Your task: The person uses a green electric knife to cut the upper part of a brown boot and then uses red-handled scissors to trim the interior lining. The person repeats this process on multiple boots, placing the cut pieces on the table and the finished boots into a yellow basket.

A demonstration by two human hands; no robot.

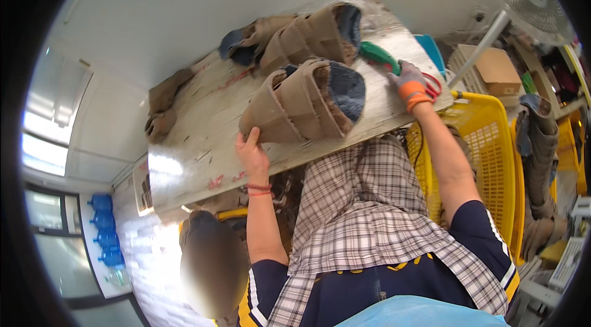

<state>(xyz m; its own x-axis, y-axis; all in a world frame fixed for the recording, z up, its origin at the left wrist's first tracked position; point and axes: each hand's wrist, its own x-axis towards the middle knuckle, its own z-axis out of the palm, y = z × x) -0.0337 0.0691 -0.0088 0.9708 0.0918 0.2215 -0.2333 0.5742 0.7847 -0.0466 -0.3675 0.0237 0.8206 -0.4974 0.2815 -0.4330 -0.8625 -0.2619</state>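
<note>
Risk sits at the edge of the worn bench point(203, 136); my left hand point(252, 151) grips only the tip of the brown boot upper point(295, 108) lying there, so it may slide off, while my gloved right hand point(411, 84) is closed on the green tool point(378, 56).

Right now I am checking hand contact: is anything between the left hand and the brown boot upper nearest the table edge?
Nothing visible. The left hand already rests on the lower end of the brown boot upper, fingers on the material at the table edge. The right hand, gloved, is at the green-handled tool further along.
</note>
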